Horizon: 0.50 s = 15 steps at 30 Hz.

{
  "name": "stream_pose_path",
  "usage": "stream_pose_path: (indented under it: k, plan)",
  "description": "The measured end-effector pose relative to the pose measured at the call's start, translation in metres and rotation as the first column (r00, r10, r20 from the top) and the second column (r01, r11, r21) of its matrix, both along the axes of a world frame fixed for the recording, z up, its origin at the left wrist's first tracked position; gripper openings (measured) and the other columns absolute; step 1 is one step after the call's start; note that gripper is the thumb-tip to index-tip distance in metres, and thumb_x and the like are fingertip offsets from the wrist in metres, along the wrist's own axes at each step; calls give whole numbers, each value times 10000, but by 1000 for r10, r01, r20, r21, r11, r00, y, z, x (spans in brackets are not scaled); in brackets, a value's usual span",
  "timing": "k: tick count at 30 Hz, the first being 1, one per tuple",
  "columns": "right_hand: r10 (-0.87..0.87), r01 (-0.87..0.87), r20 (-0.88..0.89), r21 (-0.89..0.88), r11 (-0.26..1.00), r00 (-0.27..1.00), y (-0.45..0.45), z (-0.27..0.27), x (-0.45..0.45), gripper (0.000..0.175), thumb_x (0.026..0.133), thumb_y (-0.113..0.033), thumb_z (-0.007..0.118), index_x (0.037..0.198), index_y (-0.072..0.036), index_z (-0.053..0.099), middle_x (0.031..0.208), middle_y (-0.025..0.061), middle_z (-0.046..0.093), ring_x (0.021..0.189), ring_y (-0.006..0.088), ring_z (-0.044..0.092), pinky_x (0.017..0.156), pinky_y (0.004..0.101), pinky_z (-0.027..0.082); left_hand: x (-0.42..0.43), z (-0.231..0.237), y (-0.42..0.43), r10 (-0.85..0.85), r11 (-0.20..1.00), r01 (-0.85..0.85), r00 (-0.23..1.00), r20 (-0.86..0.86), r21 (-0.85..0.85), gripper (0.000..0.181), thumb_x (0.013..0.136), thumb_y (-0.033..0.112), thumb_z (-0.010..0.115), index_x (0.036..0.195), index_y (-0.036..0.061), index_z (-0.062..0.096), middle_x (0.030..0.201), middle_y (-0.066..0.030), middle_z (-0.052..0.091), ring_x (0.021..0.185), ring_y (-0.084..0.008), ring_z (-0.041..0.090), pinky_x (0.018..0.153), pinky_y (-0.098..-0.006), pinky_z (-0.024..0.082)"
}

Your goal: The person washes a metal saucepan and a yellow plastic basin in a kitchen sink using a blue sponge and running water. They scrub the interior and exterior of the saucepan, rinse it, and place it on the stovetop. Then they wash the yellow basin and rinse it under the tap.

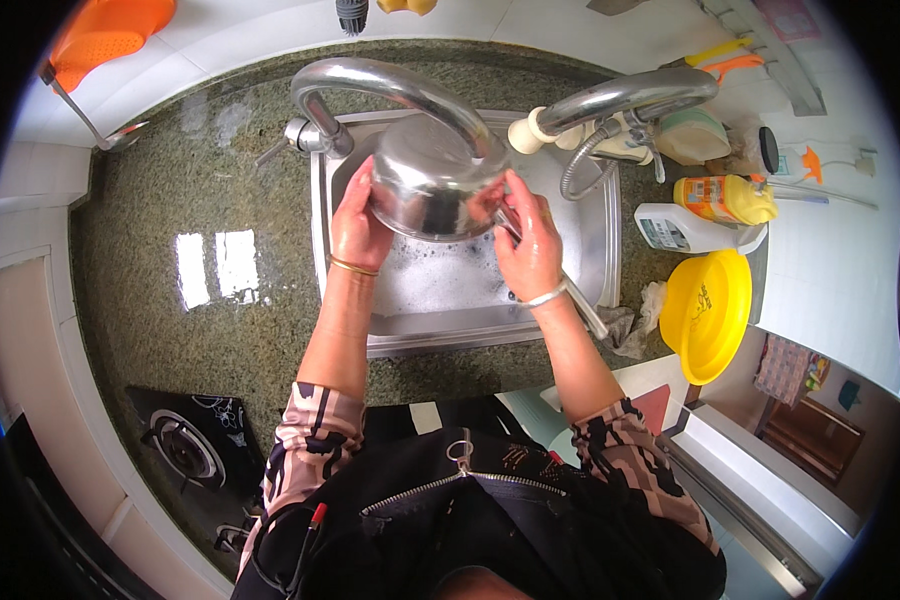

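A shiny steel saucepan (pixel 431 191) is held over a stainless steel sink (pixel 450 322), below the arched spout of a chrome faucet (pixel 390 79). My left hand (pixel 361 225) holds the pan by its left side. On the right side, near the handle's base, my right hand (pixel 529 240) grips the pan; its long handle runs down past my wrist. Suds and water lie in the sink basin. A second chrome faucet (pixel 622 88) with a cream nozzle arches at the right, beside a flexible metal hose (pixel 577 169).
Right of the sink stand a yellow basin (pixel 709 315), a grey rag (pixel 626 330), a white bottle (pixel 690 229) and a yellow bottle (pixel 720 200). A gas burner (pixel 187 450) sits at lower left on the granite counter (pixel 135 300). An orange plastic scoop (pixel 109 37) hangs at upper left.
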State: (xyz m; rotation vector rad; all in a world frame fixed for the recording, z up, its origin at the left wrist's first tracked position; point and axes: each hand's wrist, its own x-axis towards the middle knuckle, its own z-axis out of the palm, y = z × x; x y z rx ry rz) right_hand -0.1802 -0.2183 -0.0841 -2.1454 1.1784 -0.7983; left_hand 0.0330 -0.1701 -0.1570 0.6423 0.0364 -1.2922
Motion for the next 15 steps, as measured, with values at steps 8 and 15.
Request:
stream_pose_path:
  k: [8, 15]
  plan:
    - [139, -155, -160, -89, 984, 977, -17, 12, 33, 698, 712, 92, 579, 1353, -160, 469, 1104, 127, 586, 990, 323, 591, 840, 398, 498, 11, -9, 9, 148, 987, -134, 972, -180, 86, 360, 1008, 314, 430, 1240, 57, 526, 1240, -74, 579, 1146, -226, 543, 1027, -433, 419]
    - [-36, 18, -185, -100, 995, 982, -13, 30, -30, 701, 704, 105, 601, 1356, -119, 478, 1044, 136, 600, 953, 274, 605, 821, 356, 507, -32, 1, -28, -67, 991, 96, 959, -274, 96, 217, 935, 267, 605, 1047, 83, 627, 936, 25, 628, 837, -92, 583, 891, -326, 494]
